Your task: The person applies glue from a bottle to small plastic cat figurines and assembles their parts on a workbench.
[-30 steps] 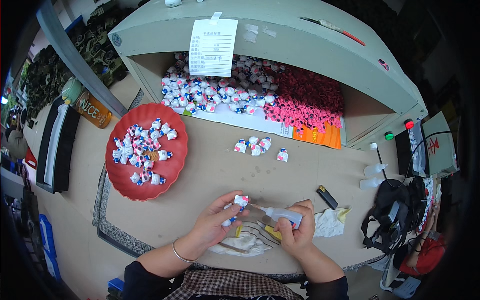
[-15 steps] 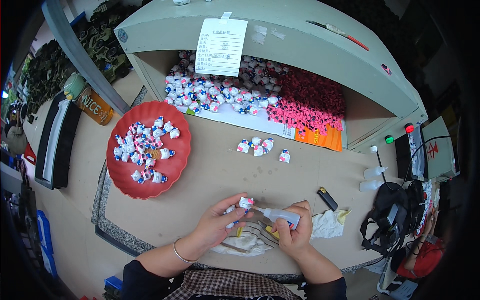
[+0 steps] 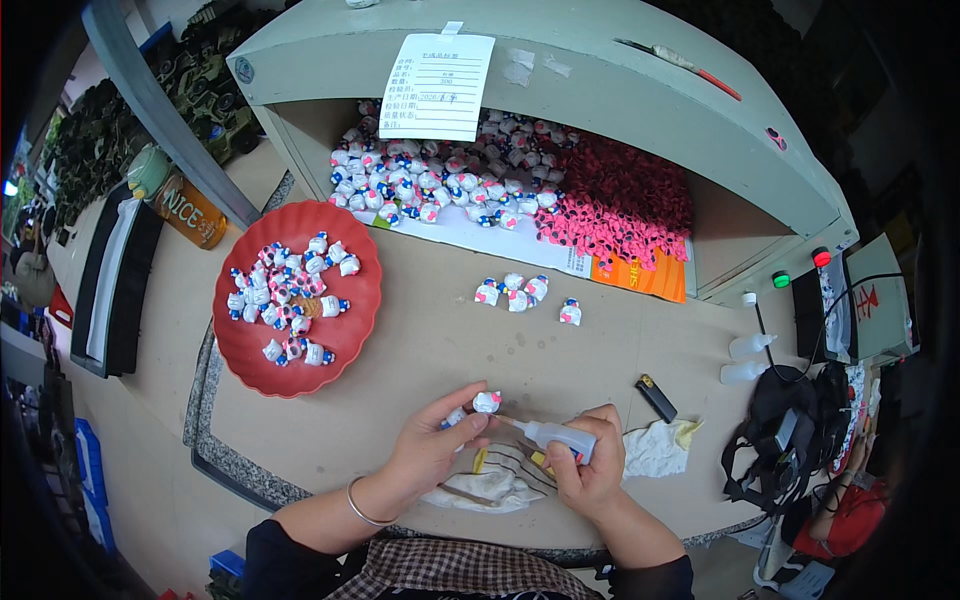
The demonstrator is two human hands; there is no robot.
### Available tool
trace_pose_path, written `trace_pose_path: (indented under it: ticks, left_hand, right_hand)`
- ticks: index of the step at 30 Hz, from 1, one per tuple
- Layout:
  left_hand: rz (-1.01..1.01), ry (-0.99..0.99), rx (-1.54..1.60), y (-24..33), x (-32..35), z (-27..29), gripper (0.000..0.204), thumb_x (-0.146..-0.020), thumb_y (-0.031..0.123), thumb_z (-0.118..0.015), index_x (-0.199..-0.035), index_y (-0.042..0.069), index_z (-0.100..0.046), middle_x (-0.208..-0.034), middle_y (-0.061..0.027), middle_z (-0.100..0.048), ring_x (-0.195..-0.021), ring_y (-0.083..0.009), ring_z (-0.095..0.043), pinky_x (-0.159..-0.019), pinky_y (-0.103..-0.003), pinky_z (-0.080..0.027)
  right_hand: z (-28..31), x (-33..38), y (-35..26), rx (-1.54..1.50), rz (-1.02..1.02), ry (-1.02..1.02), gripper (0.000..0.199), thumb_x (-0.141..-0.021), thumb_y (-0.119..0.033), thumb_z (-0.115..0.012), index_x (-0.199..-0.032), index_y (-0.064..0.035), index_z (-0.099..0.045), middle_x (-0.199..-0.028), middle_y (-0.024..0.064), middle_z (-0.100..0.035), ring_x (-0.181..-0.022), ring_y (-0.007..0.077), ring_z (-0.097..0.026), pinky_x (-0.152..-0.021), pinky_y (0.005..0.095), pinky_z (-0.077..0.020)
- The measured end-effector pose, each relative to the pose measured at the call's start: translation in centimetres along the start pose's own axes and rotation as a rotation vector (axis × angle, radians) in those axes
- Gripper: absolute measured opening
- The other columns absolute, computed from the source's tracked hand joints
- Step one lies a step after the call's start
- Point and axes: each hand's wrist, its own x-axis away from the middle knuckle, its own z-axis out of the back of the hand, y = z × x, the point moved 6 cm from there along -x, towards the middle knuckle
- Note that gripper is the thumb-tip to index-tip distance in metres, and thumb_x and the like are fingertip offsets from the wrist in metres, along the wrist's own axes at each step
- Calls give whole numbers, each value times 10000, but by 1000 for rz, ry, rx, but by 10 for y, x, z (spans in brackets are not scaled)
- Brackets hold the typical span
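At the near edge of the table [image 3: 600, 350], the person's left hand [image 3: 430, 455] pinches a small white figurine [image 3: 486, 402] between thumb and fingertips, lifted clear of the surface with its head turned toward three o'clock. The right hand [image 3: 590, 475] is wrapped closed around a small squeeze bottle [image 3: 560, 435], whose thin nozzle points at nine o'clock and meets the figurine; this grip appears chosen so that the tip can be steadied against a small part. Beneath both hands lies a crumpled cloth [image 3: 490, 485], apparently placed to catch drips.

At ten o'clock from the hands, a red plate [image 3: 255, 365] holds a heap of similar figurines, within easy reach of the left hand. At twelve o'clock, a small group of loose figurines [image 3: 520, 292] stands on the table. Beyond them, an open grey cabinet [image 3: 600, 90] shelters a large white pile [image 3: 440, 185] and a pink pile [image 3: 620, 205], with a paper sheet [image 3: 440, 85] hanging on its front. At three o'clock lie a black lighter [image 3: 657, 398], a wadded rag [image 3: 655, 448] and two clear dropper bottles [image 3: 748, 358]. An orange drink bottle [image 3: 190, 210] lies well apart at ten o'clock.
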Motion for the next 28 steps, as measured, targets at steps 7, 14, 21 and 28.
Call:
trace_pose_path:
  ticks: [7, 14, 21, 28]
  left_hand:
    - [6, -7, 15, 1, 0, -3, 392, -833, 47, -529, -1214, 87, -446, -1048, -49, -520, -942, -151, -546, -729, -246, -464]
    - [23, 11, 58, -1, 1, -1, 359, -806, 30, -553, -1154, 107, -509, -1014, -53, -575, -882, -165, -579, -645, -241, -476]
    - [64, -8, 109, -2, 3, -6, 355, -804, 31, -552, -1147, 108, -513, -1004, -48, -579, -842, -163, -588, -632, -243, -476]
    - [40, -44, 81, -3, 0, -1, 371, -814, 76, -558, -1177, 109, -491, -1035, -49, -555, -892, -174, -572, -693, -270, -476]
  right_hand:
    - [2, 4, 5, -8, -46, -18, 145, -809, -88, -516, -884, -10, -418, -840, 91, -481, -644, 133, -448, -541, 246, -412]
    - [18, -7, 32, -707, -591, 171, 249, -801, 11, -504, -1010, -17, -371, -922, 83, -434, -803, 146, -570, -636, 294, -547]
    - [40, -65, 89, -251, -568, 143, 123, -758, 32, -502, -855, -29, -458, -768, 48, -513, -780, 140, -576, -572, 288, -473]
    - [29, -135, 140, 560, -69, -197, 191, -808, -127, -573, -993, -83, -553, -962, 85, -581, -804, 242, -581, -707, 363, -458]
